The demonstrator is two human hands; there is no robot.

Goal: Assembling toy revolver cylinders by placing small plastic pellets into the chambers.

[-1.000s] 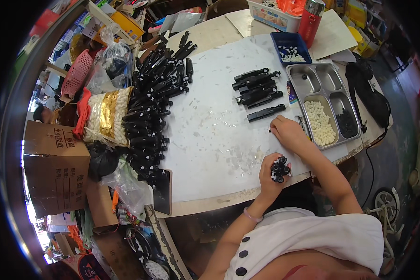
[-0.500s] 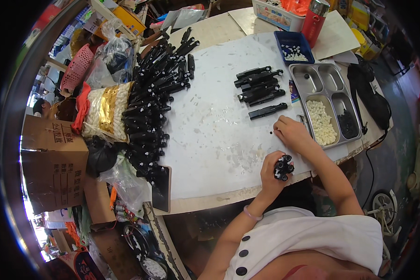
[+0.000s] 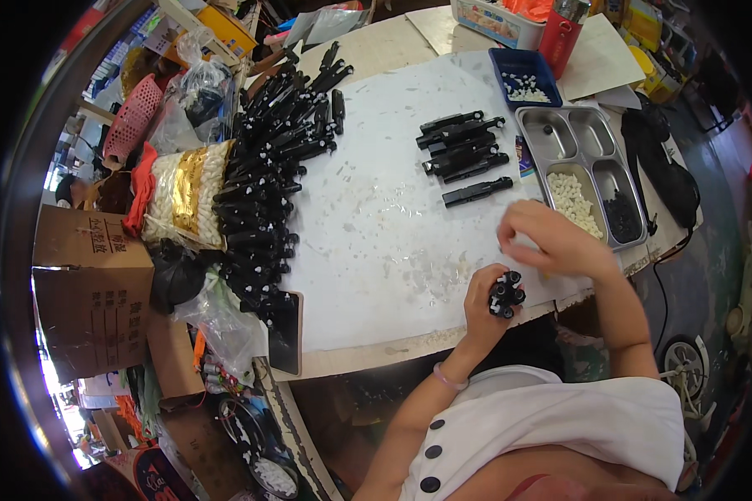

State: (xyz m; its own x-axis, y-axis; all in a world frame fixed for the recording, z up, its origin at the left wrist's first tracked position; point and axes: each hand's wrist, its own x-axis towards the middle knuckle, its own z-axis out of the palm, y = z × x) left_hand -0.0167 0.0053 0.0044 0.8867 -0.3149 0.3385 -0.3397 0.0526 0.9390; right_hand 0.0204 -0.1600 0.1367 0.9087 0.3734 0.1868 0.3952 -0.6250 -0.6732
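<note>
While our left hand (image 3: 481, 302) is wrapped round a bunch of black pieces (image 3: 507, 294) above the table's (image 3: 384, 356) near right edge, our right hand (image 3: 536, 234) hovers just far-right of it — fingers half-curled, can't tell if anything's pinched. Beyond, a small group (image 3: 464, 149); right, a steel tray (image 3: 591, 135) with white bits (image 3: 569, 194) and black bits (image 3: 619, 219) left. Left, a big pile (image 3: 267, 171) — we'd judge work partway, can't tell which pieces are finished.

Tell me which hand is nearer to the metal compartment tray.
Right. The right hand is just left of the metal compartment tray, at its near corner; the left hand is farther left and nearer the body, gripping black pieces.
</note>
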